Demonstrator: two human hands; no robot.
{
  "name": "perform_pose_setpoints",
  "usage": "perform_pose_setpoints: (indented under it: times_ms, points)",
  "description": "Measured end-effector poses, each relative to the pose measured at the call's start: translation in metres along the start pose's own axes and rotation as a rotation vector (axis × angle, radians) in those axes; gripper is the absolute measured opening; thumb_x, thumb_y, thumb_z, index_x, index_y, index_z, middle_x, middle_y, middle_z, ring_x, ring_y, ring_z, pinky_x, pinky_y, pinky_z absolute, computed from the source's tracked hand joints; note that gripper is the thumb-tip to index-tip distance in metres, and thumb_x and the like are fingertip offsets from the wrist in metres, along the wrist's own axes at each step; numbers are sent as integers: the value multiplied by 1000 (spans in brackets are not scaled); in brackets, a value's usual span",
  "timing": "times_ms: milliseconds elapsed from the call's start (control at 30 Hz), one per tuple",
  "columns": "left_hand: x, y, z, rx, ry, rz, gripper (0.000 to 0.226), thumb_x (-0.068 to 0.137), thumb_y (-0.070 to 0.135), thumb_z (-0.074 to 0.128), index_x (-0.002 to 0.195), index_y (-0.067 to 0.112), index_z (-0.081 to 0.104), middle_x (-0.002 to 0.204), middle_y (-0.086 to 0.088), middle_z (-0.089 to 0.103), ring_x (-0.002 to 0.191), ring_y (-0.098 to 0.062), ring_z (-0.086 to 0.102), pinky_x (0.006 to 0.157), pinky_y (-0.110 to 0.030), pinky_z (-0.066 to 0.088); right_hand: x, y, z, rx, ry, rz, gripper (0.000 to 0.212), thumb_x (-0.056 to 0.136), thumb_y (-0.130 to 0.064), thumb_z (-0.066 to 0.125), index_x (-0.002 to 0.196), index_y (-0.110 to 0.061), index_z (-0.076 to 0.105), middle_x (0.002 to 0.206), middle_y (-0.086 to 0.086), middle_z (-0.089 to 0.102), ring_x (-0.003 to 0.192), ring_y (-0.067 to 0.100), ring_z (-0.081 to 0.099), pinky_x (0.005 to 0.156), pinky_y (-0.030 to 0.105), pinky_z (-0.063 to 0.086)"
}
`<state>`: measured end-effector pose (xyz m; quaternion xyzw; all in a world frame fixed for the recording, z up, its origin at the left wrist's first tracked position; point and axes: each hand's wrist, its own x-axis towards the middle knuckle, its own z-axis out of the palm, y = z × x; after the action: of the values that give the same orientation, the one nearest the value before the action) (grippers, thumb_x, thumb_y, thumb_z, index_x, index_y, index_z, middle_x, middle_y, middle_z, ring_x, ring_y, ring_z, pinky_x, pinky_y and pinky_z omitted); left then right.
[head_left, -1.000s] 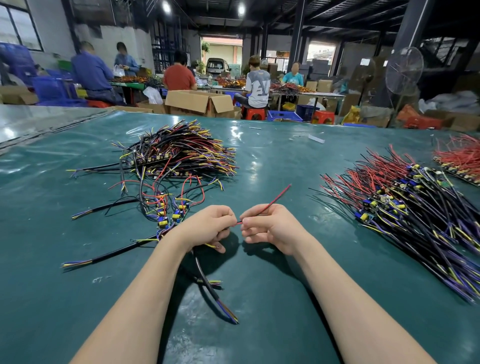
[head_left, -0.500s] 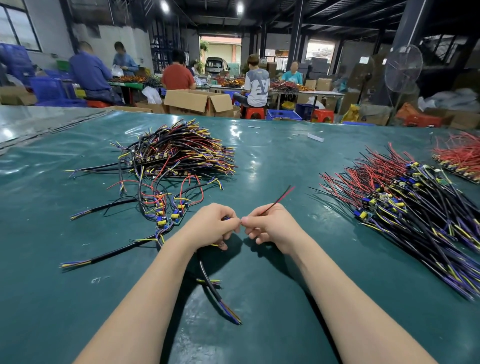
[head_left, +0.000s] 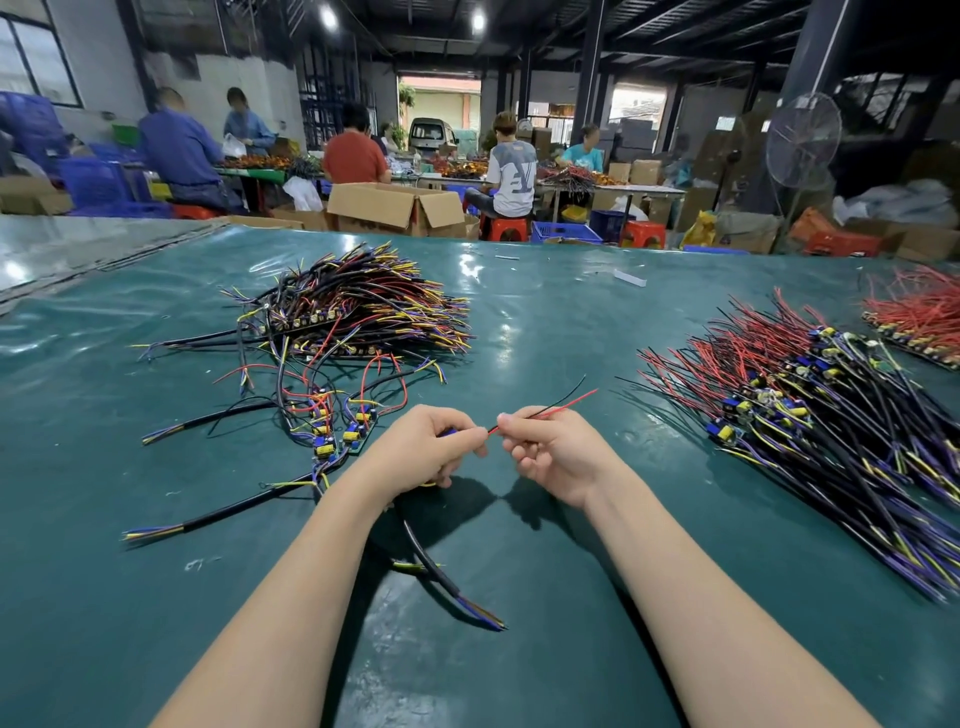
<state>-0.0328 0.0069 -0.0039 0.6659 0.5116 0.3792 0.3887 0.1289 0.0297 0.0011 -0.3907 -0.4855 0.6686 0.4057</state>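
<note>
Whereas the hands touched a moment ago, left hand (head_left: 421, 449) and right hand (head_left: 550, 452) now sit slightly apart at six o'clock, red wire (head_left: 569, 404) stretched between them. Left fingers curl round the black cable (head_left: 436, 566); right fingers pinch the wire, tip toward two o'clock, likely straightening it.

Hands (head_left: 488, 447) mid-table (head_left: 545, 322) — wire piles left (head_left: 358, 306), right (head_left: 810, 384).

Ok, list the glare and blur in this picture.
Head view: ceiling lamps throw white glare on the green table cover; head view: the right wire pile smears toward the frame edge; head view: left hand and right hand look sharp.
</note>
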Motion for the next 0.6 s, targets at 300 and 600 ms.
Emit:
perform_pose_setpoints:
  times_ms: [300, 600]
  points:
    - [1, -4, -1, -7, -27, -24, 30, 93, 15, 51, 64, 12, 56, 35, 9, 36, 34, -4, 32, 51, -19, 46, -4, -5, -8, -88, -1, -54, 19, 87, -1, 56, 68, -6, 58, 47, -2, 59, 38, 3, 52, 37, 14, 42]
    - [6, -8, 4, 28, 52, -44, 44, 88, 24, 60, 45, 21, 53, 36, 11, 30, 35, -6, 31, 51, -24, 43, -4, -9, -12, -263, 140, -197, 22, 80, 1, 65, 61, -8, 57, 43, -3, 54, 35, 6, 48, 38, 14, 38]
